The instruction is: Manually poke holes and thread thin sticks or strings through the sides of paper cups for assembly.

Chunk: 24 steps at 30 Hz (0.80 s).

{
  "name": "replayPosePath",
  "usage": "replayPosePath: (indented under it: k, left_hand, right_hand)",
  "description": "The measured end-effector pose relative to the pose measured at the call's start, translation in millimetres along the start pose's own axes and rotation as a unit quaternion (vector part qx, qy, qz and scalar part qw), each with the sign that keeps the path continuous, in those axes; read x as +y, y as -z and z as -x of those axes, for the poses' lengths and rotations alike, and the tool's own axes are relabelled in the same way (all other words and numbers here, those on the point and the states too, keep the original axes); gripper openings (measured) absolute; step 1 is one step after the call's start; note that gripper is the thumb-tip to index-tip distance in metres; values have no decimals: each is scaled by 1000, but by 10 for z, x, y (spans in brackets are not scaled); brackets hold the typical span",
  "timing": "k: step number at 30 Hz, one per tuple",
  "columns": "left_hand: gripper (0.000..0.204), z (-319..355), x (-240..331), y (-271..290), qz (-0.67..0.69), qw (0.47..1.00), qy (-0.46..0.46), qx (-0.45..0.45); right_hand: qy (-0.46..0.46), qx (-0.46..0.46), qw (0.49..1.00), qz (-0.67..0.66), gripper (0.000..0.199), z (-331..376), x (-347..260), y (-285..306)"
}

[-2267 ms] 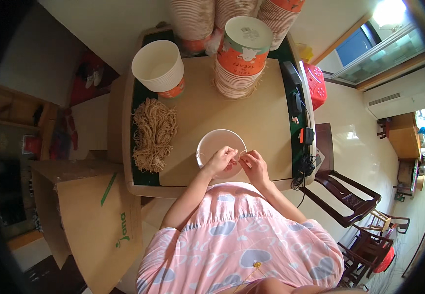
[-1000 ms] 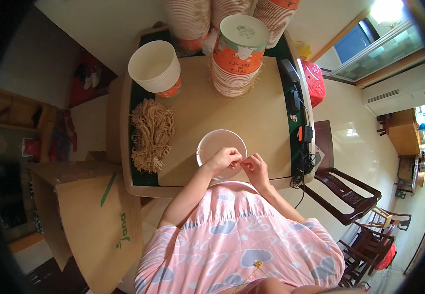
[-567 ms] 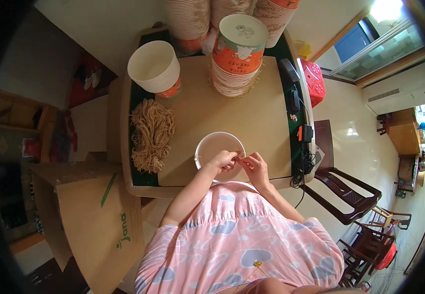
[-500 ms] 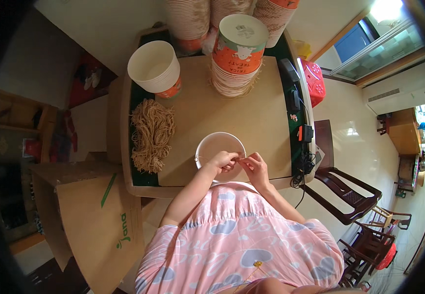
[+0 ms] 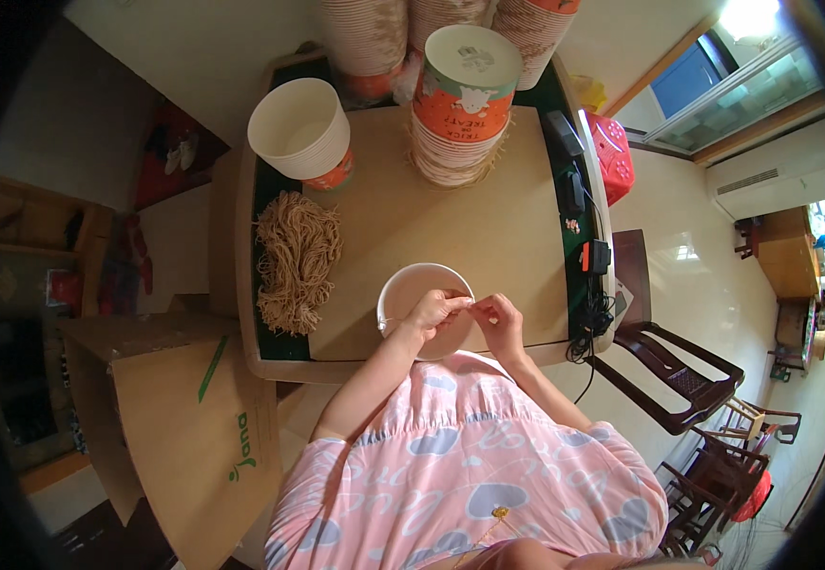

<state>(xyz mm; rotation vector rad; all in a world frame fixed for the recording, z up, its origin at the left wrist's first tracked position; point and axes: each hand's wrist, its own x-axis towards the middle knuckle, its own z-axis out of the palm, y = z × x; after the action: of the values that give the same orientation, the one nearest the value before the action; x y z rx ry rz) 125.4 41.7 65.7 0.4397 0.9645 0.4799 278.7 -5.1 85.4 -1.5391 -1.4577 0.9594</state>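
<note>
In front of my body a white paper bucket (image 5: pixel 395 296) stands at the table's near edge, its open mouth toward me. My left hand (image 5: pixel 438 312) reaches over the mouth, fingers closed in a pinch by the right side of the rim. Fingertip to fingertip with it, my right hand (image 5: pixel 499 321) is also pinched closed. Whatever lies between the fingers is too small to make out. A small pale knot or tie (image 5: pixel 381 324) shows at the bucket's left rim. To the left lies a loose bundle of tan twine (image 5: pixel 297 264).
Nested white buckets (image 5: pixel 300 128) stand at the table's back left. An upside-down stack of orange printed buckets (image 5: pixel 462 109) is at the back middle, with taller stacks (image 5: pixel 365 38) behind. Black cables and adapters (image 5: pixel 595 256) line the right edge. A cardboard box (image 5: pixel 194 418) stands left.
The bucket's rim has shifted slightly toward me. My left hand has turned a little, and the right hand's fingers have drawn in beside it at the rim.
</note>
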Motion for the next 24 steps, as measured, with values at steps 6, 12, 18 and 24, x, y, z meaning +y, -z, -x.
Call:
replayPosePath:
  k: [6,12,18,24]
  left_hand:
    - [7,24,-6,-48,14,999,-45,10]
    - [4,-19,-124,-47,-191,936,-288,63]
    - [7,213,-6,-179,-470,768,-413,133]
    - [7,272,39,-187,-565,658,-479,137]
  right_hand:
    - [-58,6,994,-88,7,-18,98,-8]
    - [-132,-41,983,-123,10,-59,52,47]
    - [-161,-17,973,-163,14,-84,46,32]
    - [-202,-20,962,-181,17,-107,70,26]
